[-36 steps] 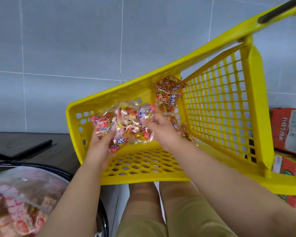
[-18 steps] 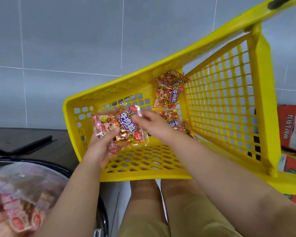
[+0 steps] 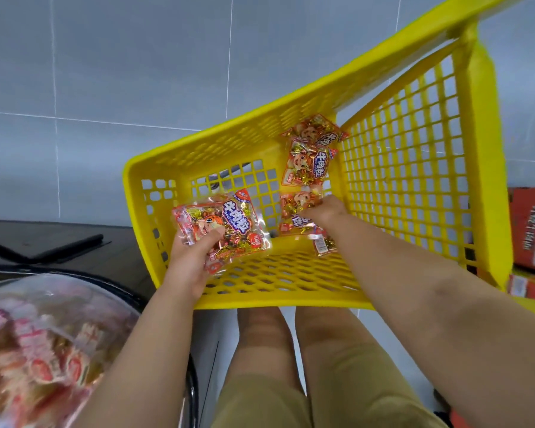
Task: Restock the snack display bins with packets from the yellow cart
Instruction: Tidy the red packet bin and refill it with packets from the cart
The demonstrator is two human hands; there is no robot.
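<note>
A yellow plastic cart basket (image 3: 408, 168) stands in front of me, its mesh floor mostly bare. My left hand (image 3: 189, 261) grips a small stack of red and gold snack packets (image 3: 229, 227) over the basket's near left corner. My right hand (image 3: 322, 210) reaches deeper in and pinches another snack packet (image 3: 297, 205) lying at the far right of the floor. Two more packets (image 3: 309, 156) lean against the back wall above it.
A round display bin (image 3: 44, 350) with a dark rim, filled with pink and red packets, sits at lower left. Red cardboard boxes (image 3: 531, 230) stand at the right behind the cart. A dark counter (image 3: 59, 242) runs along the grey tiled wall. My knees are below the basket.
My right hand let go of the stack and moved right onto a packet on the basket floor. The left hand keeps the stack, which settled flat. The view shifted slightly.
</note>
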